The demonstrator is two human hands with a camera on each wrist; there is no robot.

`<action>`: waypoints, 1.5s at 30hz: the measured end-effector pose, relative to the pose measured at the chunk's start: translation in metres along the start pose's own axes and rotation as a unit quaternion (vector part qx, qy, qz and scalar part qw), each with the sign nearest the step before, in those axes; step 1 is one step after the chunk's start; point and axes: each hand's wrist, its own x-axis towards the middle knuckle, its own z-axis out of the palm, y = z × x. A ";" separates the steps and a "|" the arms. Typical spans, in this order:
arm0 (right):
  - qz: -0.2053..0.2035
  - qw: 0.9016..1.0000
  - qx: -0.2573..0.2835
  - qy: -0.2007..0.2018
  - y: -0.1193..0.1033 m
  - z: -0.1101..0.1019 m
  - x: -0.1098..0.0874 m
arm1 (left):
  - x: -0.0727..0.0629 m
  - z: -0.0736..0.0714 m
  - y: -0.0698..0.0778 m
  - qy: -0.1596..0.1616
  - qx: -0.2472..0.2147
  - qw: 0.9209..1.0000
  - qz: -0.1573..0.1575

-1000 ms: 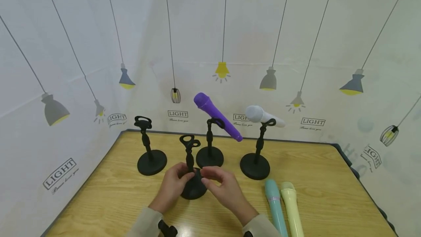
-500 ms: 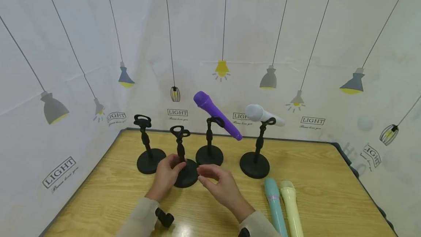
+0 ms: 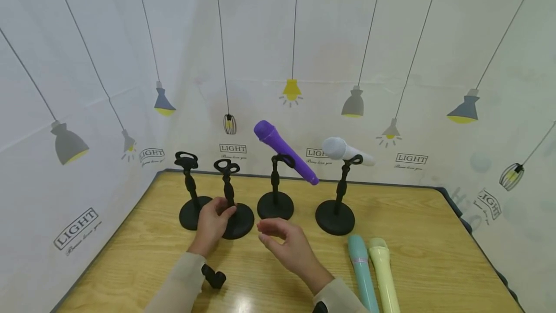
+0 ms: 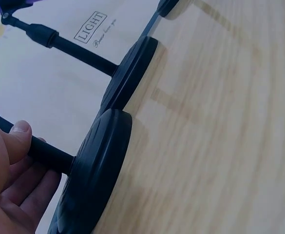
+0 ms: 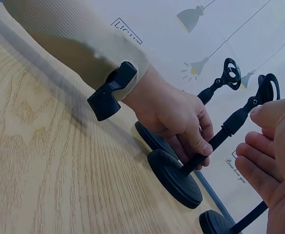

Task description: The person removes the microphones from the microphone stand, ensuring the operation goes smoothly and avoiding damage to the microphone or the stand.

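Observation:
My left hand (image 3: 211,223) grips the pole of an unloaded black microphone stand (image 3: 243,222), thumb on one side and fingers behind it, as the left wrist view shows. The stand is upright, its round base low at the tabletop and its double-ring clip on top. My right hand (image 3: 290,248) hovers to the right of that base, fingers loosely bent, holding nothing. Just left of the gripped stand is another unloaded stand (image 3: 190,185), its base partly hidden by my left hand. In the right wrist view, my right hand (image 5: 274,161) appears near the gripped stand's clip (image 5: 268,90).
Behind and to the right, a purple microphone (image 3: 286,151) rests tilted in a stand (image 3: 275,206). Farther right, a white microphone (image 3: 347,150) sits in another stand (image 3: 335,219). A teal microphone (image 3: 363,269) and a cream one (image 3: 384,274) lie side by side on the wooden table (image 3: 443,255).
My left hand has moved the gripped stand leftward and back, beside the leftmost stand. My right hand has shifted only slightly left and now stands apart from the base.

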 end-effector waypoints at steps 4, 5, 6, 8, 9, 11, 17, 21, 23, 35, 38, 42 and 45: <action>-0.003 1.000 0.002 0.000 -0.001 0.001 0.000 | 0.003 -0.001 0.000 0.000 -0.004 1.000 -0.004; -0.004 1.000 0.003 -0.001 -0.001 0.001 0.000 | 0.004 -0.002 0.000 0.000 -0.003 1.000 -0.004; -0.005 1.000 0.004 -0.002 -0.001 0.001 0.000 | 0.005 -0.002 0.001 0.001 -0.004 1.000 -0.004; -0.005 1.000 0.005 -0.003 -0.001 0.001 0.000 | 0.007 -0.002 0.000 0.002 -0.003 1.000 -0.005; -0.004 1.000 0.006 -0.004 -0.001 0.001 0.000 | 0.007 -0.003 0.000 0.004 -0.003 1.000 -0.006; -0.004 1.000 0.008 -0.006 -0.001 0.001 0.000 | 0.009 -0.003 -0.001 0.008 -0.003 1.000 -0.008; 0.001 1.000 0.005 -0.009 -0.001 0.000 0.000 | 0.012 -0.003 -0.003 0.014 -0.005 1.000 -0.019; 0.008 1.000 0.002 -0.013 0.000 0.000 -0.001 | 0.010 -0.003 -0.003 0.010 -0.013 1.000 -0.026; 0.010 1.000 0.004 -0.015 0.000 0.000 -0.001 | 0.010 -0.003 -0.002 0.009 -0.014 0.999 -0.029; 0.013 1.000 -0.002 -0.010 0.001 -0.005 -0.004 | -0.010 -0.010 0.003 0.029 0.025 0.999 -0.024; 0.015 1.000 -0.009 -0.005 0.002 -0.008 -0.006 | -0.016 -0.011 0.004 0.038 0.036 0.998 -0.023; 0.015 1.000 -0.016 0.007 0.005 -0.012 -0.008 | -0.022 -0.009 0.003 0.042 0.045 0.998 -0.012; 0.014 1.000 -0.017 0.016 0.006 -0.015 -0.009 | -0.026 -0.003 0.002 0.024 0.041 0.999 0.012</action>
